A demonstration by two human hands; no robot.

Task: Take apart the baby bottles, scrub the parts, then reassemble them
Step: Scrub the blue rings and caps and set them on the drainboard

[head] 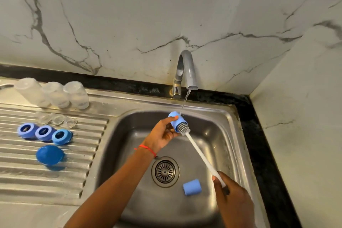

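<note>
My left hand (162,132) grips a light blue bottle cap (178,121) over the sink, right under the thin stream of water. My right hand (228,193) holds the white handle of a bottle brush (201,159), whose grey head is pushed into the cap's open end. A second light blue cap (192,187) lies on the sink floor near the drain (165,171). On the draining board stand three clear bottle bodies (55,94) upside down, with three clear teats (58,119), three blue collar rings (44,133) and a dark blue round lid (50,155) in front of them.
The chrome tap (187,69) runs at the back of the steel sink (224,116). A ribbed steel draining board (27,177) lies to the left. A black counter edge and a marble wall (305,116) close in the right side.
</note>
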